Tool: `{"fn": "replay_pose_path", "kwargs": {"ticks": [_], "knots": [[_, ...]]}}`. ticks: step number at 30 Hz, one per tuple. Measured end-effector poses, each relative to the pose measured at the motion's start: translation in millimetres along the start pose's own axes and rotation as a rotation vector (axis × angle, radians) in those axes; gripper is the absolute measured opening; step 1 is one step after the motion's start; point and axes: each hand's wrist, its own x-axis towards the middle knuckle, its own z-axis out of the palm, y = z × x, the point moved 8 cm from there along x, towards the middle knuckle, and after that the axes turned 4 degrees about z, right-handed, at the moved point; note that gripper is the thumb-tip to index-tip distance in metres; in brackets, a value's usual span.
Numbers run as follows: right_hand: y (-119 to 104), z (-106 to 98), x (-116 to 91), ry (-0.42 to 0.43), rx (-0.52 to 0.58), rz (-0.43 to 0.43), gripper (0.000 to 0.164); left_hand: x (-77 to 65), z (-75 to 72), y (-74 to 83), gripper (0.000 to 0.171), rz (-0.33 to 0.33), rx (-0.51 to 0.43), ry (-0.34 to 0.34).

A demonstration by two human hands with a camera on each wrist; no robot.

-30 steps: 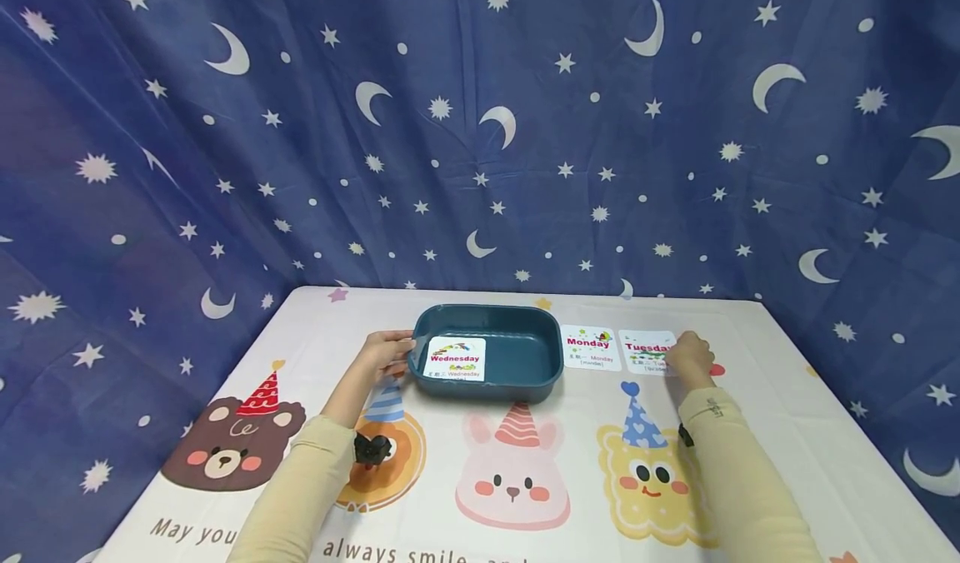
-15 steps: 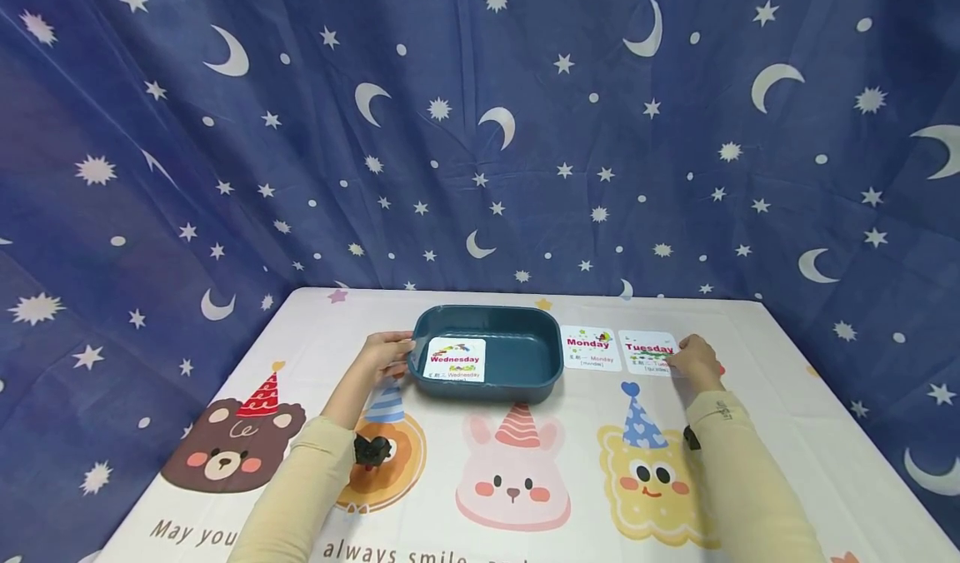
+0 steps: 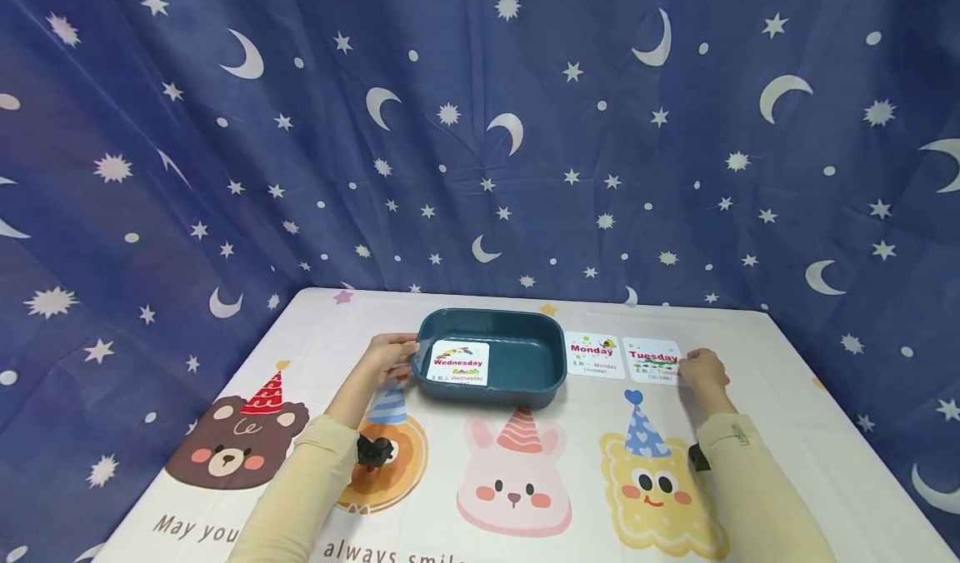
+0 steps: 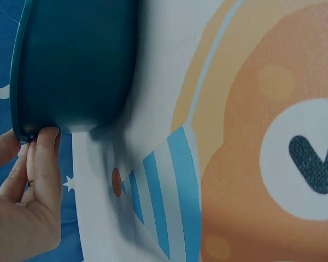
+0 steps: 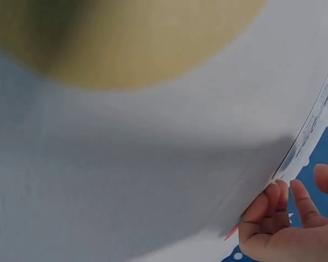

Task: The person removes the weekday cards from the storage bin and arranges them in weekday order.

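Note:
My left hand (image 3: 388,356) pinches the left end of a dark teal plastic box (image 3: 551,380); the left wrist view shows thumb and fingertips at the box's rim (image 4: 17,123). Inside the box, toward its left side, lies a square Wednesday card (image 3: 457,363). To the right of the box a Monday card (image 3: 595,356) and a Tuesday card (image 3: 651,360) lie flat, side by side. My right hand (image 3: 703,369) is at the Tuesday card's right edge, fingertips right at it. In the right wrist view the fingers (image 5: 270,204) are loosely bent and the thumb stands apart from them.
A white cloth (image 3: 420,538) printed with party-hat characters covers the table. Behind and to the left hangs a blue curtain (image 3: 315,163) with moons and stars. The box and cards are near the table's far edge.
My right hand has drawn back to the right, uncovering more of the Tuesday card. The left hand keeps its place on the box. The head view has shifted slightly.

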Motion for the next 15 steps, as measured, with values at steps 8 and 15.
{"fn": "replay_pose_path", "kwargs": {"ticks": [8, 15], "knots": [[8, -6, -13, 0.001, 0.109, 0.002, 0.043, 1.4, 2.9, -4.7, 0.038, 0.02, 0.015, -0.009], [1, -16, -16, 0.008, 0.145, -0.073, 0.044, -0.5, 0.9, -1.3, 0.038, 0.011, 0.023, 0.007]]}}
